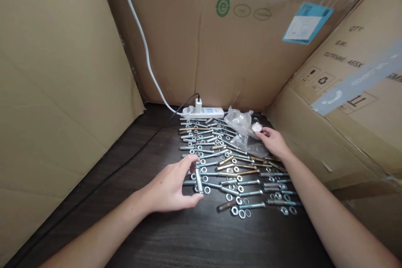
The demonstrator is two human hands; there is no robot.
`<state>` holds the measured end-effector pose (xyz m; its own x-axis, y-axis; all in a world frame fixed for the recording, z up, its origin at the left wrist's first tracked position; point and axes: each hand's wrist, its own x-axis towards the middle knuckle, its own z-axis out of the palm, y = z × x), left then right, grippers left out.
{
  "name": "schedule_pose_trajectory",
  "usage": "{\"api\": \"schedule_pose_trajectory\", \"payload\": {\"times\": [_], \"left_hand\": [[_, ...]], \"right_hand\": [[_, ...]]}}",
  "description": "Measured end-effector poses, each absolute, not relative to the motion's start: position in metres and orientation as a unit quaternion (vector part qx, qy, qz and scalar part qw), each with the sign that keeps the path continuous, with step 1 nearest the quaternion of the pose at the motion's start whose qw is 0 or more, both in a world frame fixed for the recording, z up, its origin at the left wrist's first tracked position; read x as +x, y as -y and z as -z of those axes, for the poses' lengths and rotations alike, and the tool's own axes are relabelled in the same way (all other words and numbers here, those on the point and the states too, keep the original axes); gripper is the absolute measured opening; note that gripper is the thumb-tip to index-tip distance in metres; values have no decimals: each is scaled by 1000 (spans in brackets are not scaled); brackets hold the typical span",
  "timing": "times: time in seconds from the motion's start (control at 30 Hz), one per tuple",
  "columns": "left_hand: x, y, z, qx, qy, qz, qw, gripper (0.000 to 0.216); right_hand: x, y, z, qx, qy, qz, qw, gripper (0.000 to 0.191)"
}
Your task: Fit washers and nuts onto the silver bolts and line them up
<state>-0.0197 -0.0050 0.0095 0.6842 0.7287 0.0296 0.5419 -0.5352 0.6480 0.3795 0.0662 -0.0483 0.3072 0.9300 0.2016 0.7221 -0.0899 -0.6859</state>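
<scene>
My left hand (pixel 172 184) holds a short silver metal sleeve (pixel 199 180) upright in view, between thumb and fingertips, above the left edge of the laid-out hardware. At the back right, my right hand (pixel 272 139) pinches the rim of a small round object with a white dial (pixel 256 127), which looks like a watch. Crumpled clear plastic bags (pixel 239 120) lie beside it. Between my hands spread rows of long bolts (pixel 249 193), some silver and some brass-coloured, with metal sleeves, hex nuts (pixel 234 210) and washers (pixel 241 214) among them.
A white power strip (pixel 212 113) with a plugged-in charger (pixel 198 105) lies behind the bolts. Its white cable (pixel 143 35) runs upward; a black cable (pixel 132 157) crosses the dark tabletop (pixel 176 238). Large cardboard boxes stand left (pixel 63 71), behind (pixel 176 29) and right (pixel 301 113).
</scene>
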Motion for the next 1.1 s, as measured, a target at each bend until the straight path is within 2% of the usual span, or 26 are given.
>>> {"api": "schedule_pose_trajectory", "payload": {"times": [0.5, 1.1], "left_hand": [[-19, 4, -7, 857, -361, -182, 321, 68], [-19, 7, -12, 861, -344, -195, 320, 65]], "right_hand": [[379, -62, 45, -709, 541, -220, 394, 32], [377, -74, 40, -732, 518, -205, 392, 27]]}}
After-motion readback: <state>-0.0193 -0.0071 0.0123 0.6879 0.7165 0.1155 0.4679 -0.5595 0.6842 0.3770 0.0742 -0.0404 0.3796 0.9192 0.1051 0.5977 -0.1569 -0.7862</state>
